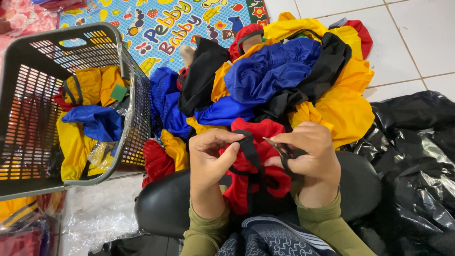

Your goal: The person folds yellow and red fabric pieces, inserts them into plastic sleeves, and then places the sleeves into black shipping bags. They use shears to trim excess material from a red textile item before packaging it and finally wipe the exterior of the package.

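Observation:
I hold a red fabric piece (237, 189) with a black strap (250, 154) over a black padded seat (161, 204) in front of me. My left hand (211, 154) pinches the strap between thumb and fingers. My right hand (308, 151) grips the strap's other side and holds small metal snips (274, 143), whose tips point left toward the strap. Just beyond my hands lies a pile (279, 71) of the same kind of pieces in blue, yellow, red and black.
A grey plastic basket (128, 71) at the left holds yellow, blue and red pieces. A black plastic bag (417, 156) lies at the right on white floor tiles. A colourful play mat (166, 23) is at the back, and clear plastic wrap (99, 213) lies under the basket.

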